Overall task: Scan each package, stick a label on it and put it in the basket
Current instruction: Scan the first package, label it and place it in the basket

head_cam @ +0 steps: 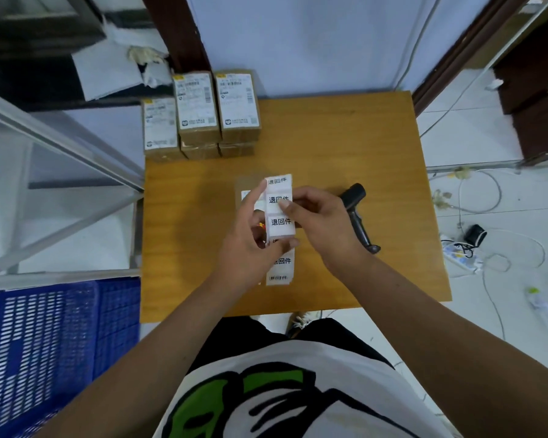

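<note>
Both hands meet at mid-frame over the table [345,137]. Left hand [250,245] grips the label strip [280,221] with the thumb clamped across its lower part and the index finger straight up along the left edge. Right hand [323,226] pinches the strip at the second label from the top, apparently starting a peel. Can't tell if a corner has lifted yet.

The current package [246,183] lies flat on the table under the strip, mostly hidden by the hands. The barcode scanner [356,210] lies on the table just beside the right wrist. More packages are stacked [200,112] at the table's upper-left corner, and the blue basket [45,343] sits off the table at lower left.

Likely risks:
- The label could tear or fold onto itself if pulled fast at a steep angle — a thumb-only hold on the strip gives little counter-tension.
- Adhesive may stick to the fingertips and leave the label crooked.
- The label could land over the package's printed waybill, since the hands block the view of it.
- The right wrist could nudge the scanner while moving.
</note>
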Tool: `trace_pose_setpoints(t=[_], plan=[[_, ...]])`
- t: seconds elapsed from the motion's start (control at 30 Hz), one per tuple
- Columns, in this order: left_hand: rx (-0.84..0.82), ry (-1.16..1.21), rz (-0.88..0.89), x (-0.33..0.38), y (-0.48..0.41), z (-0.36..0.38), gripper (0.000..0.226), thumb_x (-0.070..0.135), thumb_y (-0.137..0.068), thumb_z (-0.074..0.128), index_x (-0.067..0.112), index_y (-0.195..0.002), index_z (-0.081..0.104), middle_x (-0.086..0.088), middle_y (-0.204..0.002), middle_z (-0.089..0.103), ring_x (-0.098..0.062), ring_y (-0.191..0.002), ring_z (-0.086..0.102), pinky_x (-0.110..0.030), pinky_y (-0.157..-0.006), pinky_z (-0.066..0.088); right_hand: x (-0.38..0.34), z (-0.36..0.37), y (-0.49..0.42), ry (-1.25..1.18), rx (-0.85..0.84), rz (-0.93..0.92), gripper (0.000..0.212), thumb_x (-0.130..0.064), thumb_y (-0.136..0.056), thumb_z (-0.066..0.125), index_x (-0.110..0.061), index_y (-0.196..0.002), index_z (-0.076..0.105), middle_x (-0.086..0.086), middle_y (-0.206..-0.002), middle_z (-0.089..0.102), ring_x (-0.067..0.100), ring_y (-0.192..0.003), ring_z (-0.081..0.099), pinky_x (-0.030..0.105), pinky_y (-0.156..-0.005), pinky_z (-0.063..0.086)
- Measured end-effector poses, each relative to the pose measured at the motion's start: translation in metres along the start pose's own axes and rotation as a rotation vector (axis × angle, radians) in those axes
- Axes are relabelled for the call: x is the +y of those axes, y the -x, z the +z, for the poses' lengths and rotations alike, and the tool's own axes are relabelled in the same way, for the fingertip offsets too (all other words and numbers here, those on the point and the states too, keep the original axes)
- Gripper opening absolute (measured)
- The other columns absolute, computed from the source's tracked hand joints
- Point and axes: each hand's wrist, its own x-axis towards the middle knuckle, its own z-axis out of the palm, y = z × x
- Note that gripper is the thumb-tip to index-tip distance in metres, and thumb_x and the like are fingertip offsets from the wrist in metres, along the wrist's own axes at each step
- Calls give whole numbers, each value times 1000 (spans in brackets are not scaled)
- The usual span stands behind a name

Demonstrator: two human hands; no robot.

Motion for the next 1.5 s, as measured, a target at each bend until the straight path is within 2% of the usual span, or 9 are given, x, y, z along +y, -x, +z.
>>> trace_pose_setpoints(t=[0.13, 0.23, 0.4, 0.83, 0.97, 1.07, 1.17, 1.37, 1.5], plan=[[148, -46, 86, -12, 3, -22, 65, 36, -92, 77, 48, -148, 46, 10, -138, 56, -10, -116, 67, -44, -92, 61, 9, 15, 6, 111, 5, -30, 12, -12, -97, 71, -6, -106, 77, 18, -93, 77, 15, -75, 69, 28, -66, 56], [147, -180, 202, -18, -2, -38, 41, 40, -98, 67, 34, -138, 63, 12, -148, 45, -9, -139, 49, -37, -105, 53, 20, 23, 10, 196, -9, -32, 12, -20, -96, 73, -13, -106, 78, 17, -87, 76, 28, -76, 73, 44, -70, 59], [117, -306, 205, -26, -7, -47, 22, 33, -98, 69, 26, -117, 78, 14, -121, 68, 2, -118, 59, -24, -98, 50, 40, 34, 16, 181, -64, -27, 17, -23, -95, 74, -19, -111, 77, 27, -86, 68, 25, -82, 67, 50, -74, 60], [191, -150, 15, -48, -8, -48, 17, 33, -102, 62, 24, -105, 76, 5, -99, 74, -10, -89, 68, -37, -82, 56, 62, 32, 15, 322, -96, 31, 24, -12, -99, 69, -18, -122, 74, -5, -74, 57, 0, -64, 57, 17, -63, 48], [251, 27, -29, -48, -9, -43, 15, 32, -105, 59, 35, -97, 71, 0, -65, 68, -15, -58, 62, -40, -63, 55, 72, 13, 12, 321, 91, 159, 30, -12, -101, 62, -21, -128, 69, -4, -88, 62, 20, -88, 72, 34, -78, 60], [286, 133, -94, -51, -11, -35, 12, 27, -103, 62, 33, -99, 73, 0, -76, 76, -14, -59, 67, -39, -63, 57, 84, -8, 7, 304, 269, 246, 27, -15, -101, 60, -25, -125, 67, 3, -95, 73, 23, -87, 75, 43, -80, 63], [286, 185, -188, -57, -14, -23, 10, 31, -99, 68, 30, -95, 77, 1, -85, 80, -16, -66, 69, -42, -68, 57, 96, -27, -2, 430, 349, 296, 24, -19, -102, 59, -26, -124, 66, 0, -95, 73, 17, -83, 72, 34, -73, 61], [396, 274, -288, -68, -19, -2, 18, 22, -93, 77, 19, -111, 79, 4, -89, 80, -9, -65, 71, -24, -58, 55, 114, -34, -25, 752, 189, 256, 34, -21, -102, 60, -24, -135, 63, -7, -93, 67, 24, -93, 72, 34, -73, 59], [430, 360, -311, -65, -21, 3, 35, 16, -93, 77, 26, -126, 70, 3, -97, 80, -7, -67, 72, -22, -56, 56, 115, -29, -26, 980, 333, 8, 39, -34, -96, 69, -19, -132, 64, 9, -130, 58, 29, -126, 52, 42, -104, 48]])
